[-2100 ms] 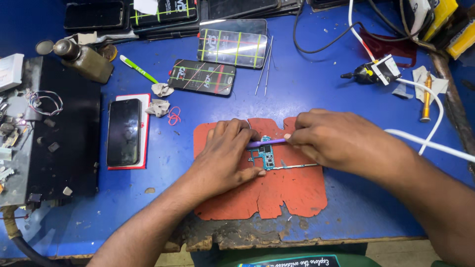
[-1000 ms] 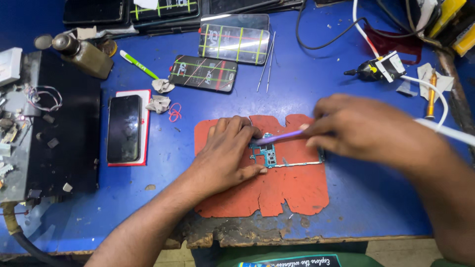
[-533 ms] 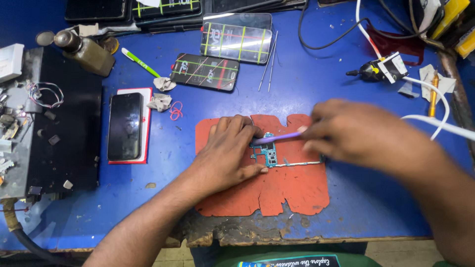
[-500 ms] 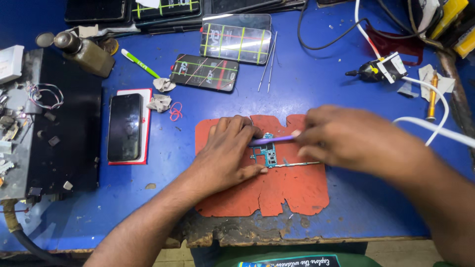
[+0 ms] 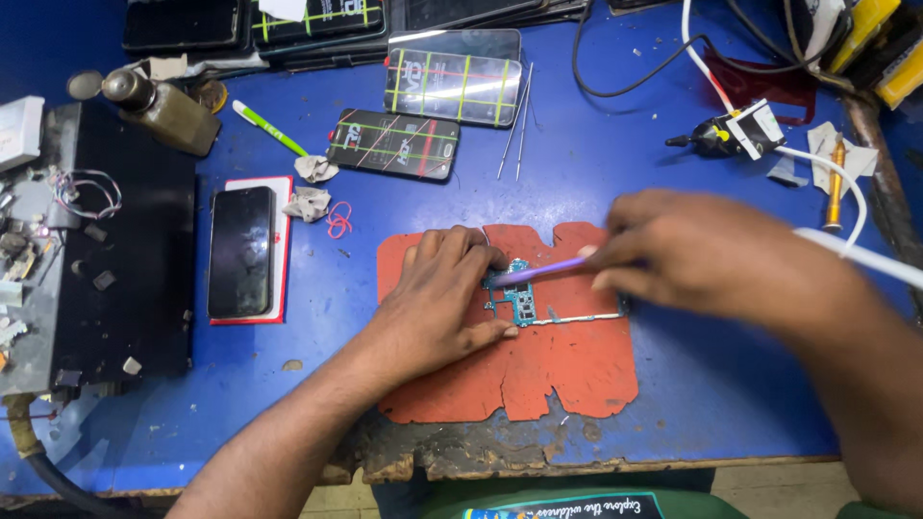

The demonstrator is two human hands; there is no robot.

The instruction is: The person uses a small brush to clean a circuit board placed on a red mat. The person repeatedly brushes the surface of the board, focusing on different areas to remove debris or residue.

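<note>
A small blue-green circuit board [image 5: 524, 303] lies on a worn orange mat [image 5: 567, 370] on the blue table. My left hand [image 5: 437, 303] rests flat on the mat and pins the board's left edge with its fingertips. My right hand [image 5: 707, 255] grips a thin purple tool [image 5: 538, 274], whose tip touches the board's top near my left fingers. The right hand looks blurred from motion.
A black phone on a red-edged case [image 5: 245, 250] lies left of the mat, beside a black box [image 5: 115, 250] with loose parts. Phone screens [image 5: 394, 144], tweezers [image 5: 514, 125], a green pen [image 5: 269, 130], a bottle [image 5: 159, 106] and cables [image 5: 740, 135] sit farther back.
My right hand has shifted back and forth with the purple tool across the board. The left hand and the board have stayed in place.
</note>
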